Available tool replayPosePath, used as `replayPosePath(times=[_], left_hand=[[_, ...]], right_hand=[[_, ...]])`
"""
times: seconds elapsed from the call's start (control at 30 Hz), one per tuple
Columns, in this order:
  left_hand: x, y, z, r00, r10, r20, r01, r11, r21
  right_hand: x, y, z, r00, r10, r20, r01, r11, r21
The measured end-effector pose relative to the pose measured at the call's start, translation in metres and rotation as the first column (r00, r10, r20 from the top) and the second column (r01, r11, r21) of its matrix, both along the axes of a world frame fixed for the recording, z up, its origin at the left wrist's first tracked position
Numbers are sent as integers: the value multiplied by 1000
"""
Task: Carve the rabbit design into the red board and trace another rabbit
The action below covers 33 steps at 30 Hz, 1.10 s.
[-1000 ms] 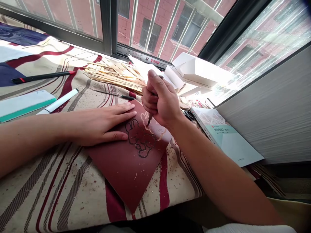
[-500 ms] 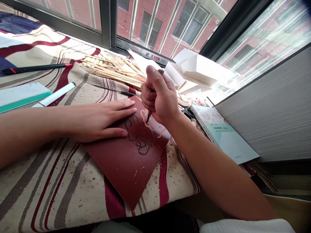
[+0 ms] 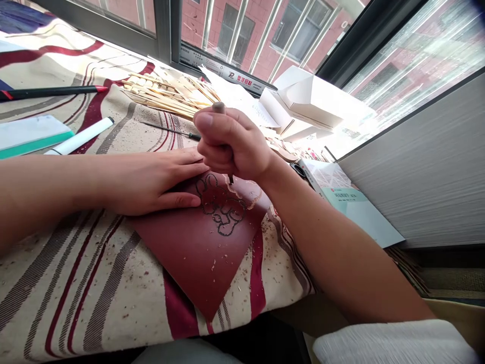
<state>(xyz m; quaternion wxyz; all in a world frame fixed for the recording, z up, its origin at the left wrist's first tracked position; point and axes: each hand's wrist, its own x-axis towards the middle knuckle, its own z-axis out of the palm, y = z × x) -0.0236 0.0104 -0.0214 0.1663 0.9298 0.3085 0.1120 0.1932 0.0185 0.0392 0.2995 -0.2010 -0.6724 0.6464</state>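
A reddish-brown board (image 3: pixel 197 260) lies at an angle on the striped cloth. On it is a black outline drawing of a rabbit-like figure (image 3: pixel 222 215), and pale carved lines (image 3: pixel 254 198) run beside it. My left hand (image 3: pixel 151 184) rests flat on the board's left part, fingers stretched out. Wrapped in a fist, my right hand (image 3: pixel 237 144) grips a carving tool (image 3: pixel 219 107) with its handle end poking out above the thumb. The tool's dark tip meets the board at the carved line; most of the handle is hidden in the fist.
Behind the board lie a thin pointed tool (image 3: pixel 166 129) and a pile of wood strips (image 3: pixel 170 93). White boxes (image 3: pixel 310 98) stand by the window. A book (image 3: pixel 352 202) and scissors (image 3: pixel 298 171) are at right, markers (image 3: pixel 83 135) at left. Shavings dot the cloth (image 3: pixel 125 283).
My right fist has tipped over to the left, so the tool leans more, its handle end leftward. The left hand stays flat on the board. The view has shifted slightly.
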Motion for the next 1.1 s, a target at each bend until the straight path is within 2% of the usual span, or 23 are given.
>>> replayPosePath(times=[0.07,0.13,0.2,0.23,0.33,0.37,0.43,0.57,0.7,0.77,0.8,0.93,1.0,1.1], left_hand=[[-1,1,-2,1000,7,-17,-7,1000,18],[0,1,-1,998,22,-55,-21,1000,21],[1,-3,3,995,28,-92,-28,1000,4],[2,-5,6,995,34,-98,-34,999,-1],[2,-14,14,996,39,-75,-38,999,17],[2,-16,15,997,33,-63,-30,999,34],[1,-19,17,998,7,-64,-3,998,63],[-1,-16,15,993,-7,-114,18,995,93],[-1,-7,9,994,5,-107,0,999,47],[-2,-4,6,995,14,-100,-11,1000,24],[-2,-2,4,995,18,-94,-16,1000,24],[-6,1,-2,997,-15,-72,19,998,62],[-9,3,-5,996,-25,-80,31,997,72],[-11,5,-8,995,-23,-92,32,995,91]], right_hand=[[-3,2,-3,984,-180,-12,180,983,-37],[-6,0,-6,929,-361,-84,357,932,-60],[-6,-3,-6,897,-419,-142,418,908,-40],[-5,-5,-6,915,-376,-148,378,926,-18],[3,-6,-1,988,-120,-99,119,993,-15],[6,-4,0,996,-47,-79,44,998,-42],[11,2,1,999,22,-49,-27,995,-100],[9,7,-5,998,-35,-55,26,987,-161],[-1,-1,-8,945,-256,-202,233,964,-129],[-2,-4,-8,924,-297,-240,276,954,-118],[-2,-4,-7,932,-273,-238,251,961,-117],[10,4,-5,987,-34,-159,10,989,-151],[18,9,-2,993,25,-115,-43,987,-153],[32,10,6,990,115,-77,-121,990,-76]])
